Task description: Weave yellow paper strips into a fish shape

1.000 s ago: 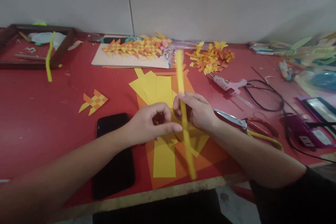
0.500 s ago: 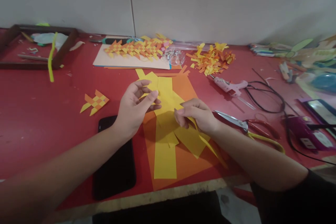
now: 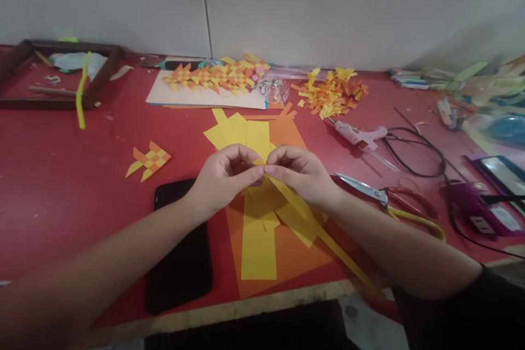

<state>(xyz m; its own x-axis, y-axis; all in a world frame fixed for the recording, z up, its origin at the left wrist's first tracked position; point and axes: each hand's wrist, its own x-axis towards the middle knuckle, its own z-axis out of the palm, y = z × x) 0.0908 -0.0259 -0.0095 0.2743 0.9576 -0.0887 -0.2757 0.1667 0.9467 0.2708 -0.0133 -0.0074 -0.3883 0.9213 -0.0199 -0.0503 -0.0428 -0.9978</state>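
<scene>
My left hand (image 3: 231, 179) and my right hand (image 3: 302, 176) meet at their fingertips over the middle of the work. Both are closed in a pinch on the end of a long yellow paper strip (image 3: 326, 236). From the fingers the strip slants down to the right, passing under my right forearm towards the table edge. Beneath my hands lie several yellow paper pieces (image 3: 259, 257), overlapping on orange sheets (image 3: 293, 273). A woven orange and yellow paper fish (image 3: 153, 161) rests left of my left hand. The strip's pinched end is mostly hidden by my fingers.
A black phone (image 3: 180, 268) lies under my left forearm. Scissors (image 3: 369, 188), a pink glue gun (image 3: 359, 135) with its cable and a purple power strip (image 3: 478, 208) are on the right. Behind are woven fish (image 3: 213, 77), paper scraps (image 3: 332, 93) and a brown frame (image 3: 96, 85).
My left hand has moved right and down to meet my right hand, and its fingers have closed on the strip's end. The strip now extends further down to the right.
</scene>
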